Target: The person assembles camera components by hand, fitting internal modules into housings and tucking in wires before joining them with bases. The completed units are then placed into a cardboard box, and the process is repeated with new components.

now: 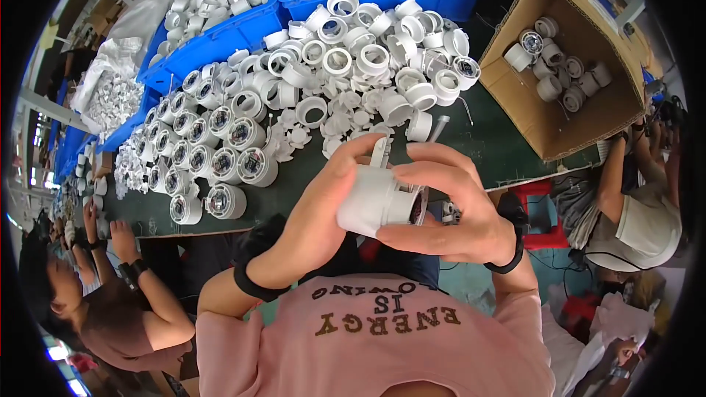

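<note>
In front of my chest, above the table's near edge, both hands hold a white cylindrical plastic housing [370,200]. My left hand [315,202] wraps its left side, with the thumb and fingers closed on it. From the right, my right hand [467,213] grips the housing's open end, where a dark inner part [419,207] partly shows between the fingers. A narrow white clip-like piece [380,152] stands up at the top of the housing by my left fingertips. The undersides of the housing and some fingertips are hidden.
Left of my hands stand several white housings with round circuit-like tops [224,165]. Beyond lies a heap of loose white rings [373,59], with blue bins [213,32] of similar parts behind. An open cardboard box [515,121] holds several units. Co-workers [132,316] sit on both sides.
</note>
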Tool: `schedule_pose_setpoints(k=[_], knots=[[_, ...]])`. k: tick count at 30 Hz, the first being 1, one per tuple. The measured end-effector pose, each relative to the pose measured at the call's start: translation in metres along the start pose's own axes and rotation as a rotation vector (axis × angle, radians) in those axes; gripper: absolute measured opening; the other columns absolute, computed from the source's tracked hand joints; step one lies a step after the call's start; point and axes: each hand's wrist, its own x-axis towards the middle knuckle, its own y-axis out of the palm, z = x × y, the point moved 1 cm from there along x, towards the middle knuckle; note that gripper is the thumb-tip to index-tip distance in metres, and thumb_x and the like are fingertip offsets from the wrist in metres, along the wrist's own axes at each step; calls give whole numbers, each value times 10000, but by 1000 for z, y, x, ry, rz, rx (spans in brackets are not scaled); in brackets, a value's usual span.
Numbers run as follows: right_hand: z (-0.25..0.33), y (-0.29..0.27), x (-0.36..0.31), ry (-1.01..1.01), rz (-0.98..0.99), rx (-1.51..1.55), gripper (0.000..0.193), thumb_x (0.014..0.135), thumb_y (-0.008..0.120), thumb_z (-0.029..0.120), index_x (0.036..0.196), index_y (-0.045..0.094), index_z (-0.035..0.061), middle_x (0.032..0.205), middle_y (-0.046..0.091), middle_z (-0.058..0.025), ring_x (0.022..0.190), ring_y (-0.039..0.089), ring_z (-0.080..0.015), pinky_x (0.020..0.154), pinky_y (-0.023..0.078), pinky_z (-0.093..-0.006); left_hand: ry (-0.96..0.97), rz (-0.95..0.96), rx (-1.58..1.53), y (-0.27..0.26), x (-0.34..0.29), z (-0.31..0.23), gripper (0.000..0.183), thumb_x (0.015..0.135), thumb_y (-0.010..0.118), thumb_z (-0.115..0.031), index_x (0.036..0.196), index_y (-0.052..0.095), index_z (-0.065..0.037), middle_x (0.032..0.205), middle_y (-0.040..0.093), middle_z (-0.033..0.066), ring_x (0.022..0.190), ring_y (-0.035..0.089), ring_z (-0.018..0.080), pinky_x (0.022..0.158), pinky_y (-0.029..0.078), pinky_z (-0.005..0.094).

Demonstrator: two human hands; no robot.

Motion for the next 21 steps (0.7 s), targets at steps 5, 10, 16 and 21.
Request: schedule_pose_setpoints(k=[5, 10, 16, 21], knots=[[20, 9, -15, 302, -245, -42, 716, 653, 802, 125, 1288, 474, 85, 1280, 443, -216, 1111, 477, -332, 860, 453, -415, 278, -117, 300, 1, -14, 21, 482, 958, 434, -296, 1327, 325, -5, 1136, 530, 132, 965, 555, 156, 832, 442, 279], [26, 30, -25, 477, -216, 267, 862, 603, 852, 305, 1270, 430, -42, 1191, 515, -176, 904, 570, -199, 718, 489, -299, 537, -105, 551, -1, -20, 28, 451, 947, 415, -193, 1337, 306, 6, 1143, 514, 163, 976, 540, 179, 827, 452, 299], [33, 46, -27, 551, -198, 476, 707, 702, 788, 330, 1205, 483, -64, 1082, 556, -142, 790, 583, -175, 661, 502, -272, 824, -11, 732, -15, -28, 39, 566, 911, 490, -254, 1330, 280, 63, 1159, 497, 209, 990, 532, 240, 841, 444, 354], [37, 47, -20, 532, -169, 507, 688, 686, 799, 332, 1178, 502, -48, 1041, 562, -108, 761, 568, -155, 641, 490, -266, 1016, 92, 795, -28, -29, 36, 613, 886, 533, -322, 1324, 313, 46, 1182, 501, 209, 993, 529, 260, 831, 435, 373]])
